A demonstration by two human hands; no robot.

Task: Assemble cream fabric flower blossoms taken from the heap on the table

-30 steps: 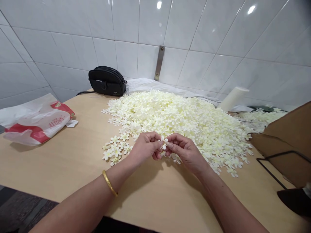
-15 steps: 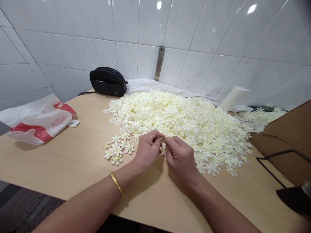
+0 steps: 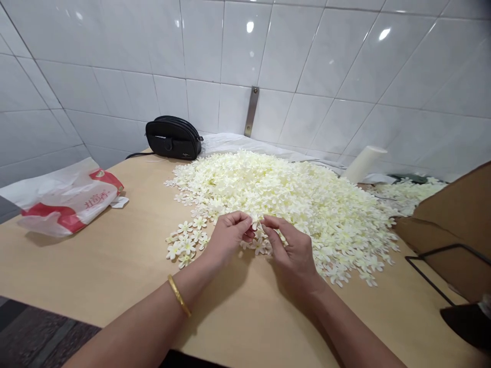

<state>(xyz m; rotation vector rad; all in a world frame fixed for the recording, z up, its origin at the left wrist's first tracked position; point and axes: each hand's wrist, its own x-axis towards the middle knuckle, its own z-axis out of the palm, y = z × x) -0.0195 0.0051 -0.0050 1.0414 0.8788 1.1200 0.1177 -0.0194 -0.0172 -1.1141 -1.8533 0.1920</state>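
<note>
Over the table's middle, at the front edge of a heap of pale yellow-white artificial flowers (image 3: 268,179), my two hands are close together. My left hand (image 3: 230,232), with a gold bangle on the wrist, is closed in a pinch of thumb and forefinger. Just to its right, my right hand (image 3: 293,250) also has thumb and forefinger drawn together, a small gap from the left fingertips. Whatever lies between the fingertips is too small to tell from the flowers behind. A small group of loose flowers (image 3: 186,245) lies left of my left hand.
A black zip bag (image 3: 174,139) stands at the back left by the tiled wall. A white and red plastic bag (image 3: 72,199) lies at the left. To the right are a white roll (image 3: 362,163), a cardboard box (image 3: 452,225) and a black metal frame (image 3: 429,278).
My fingertips were touching half a second ago and are now slightly apart. The right thumb and forefinger are straighter. The whole view has shifted a little upward.
</note>
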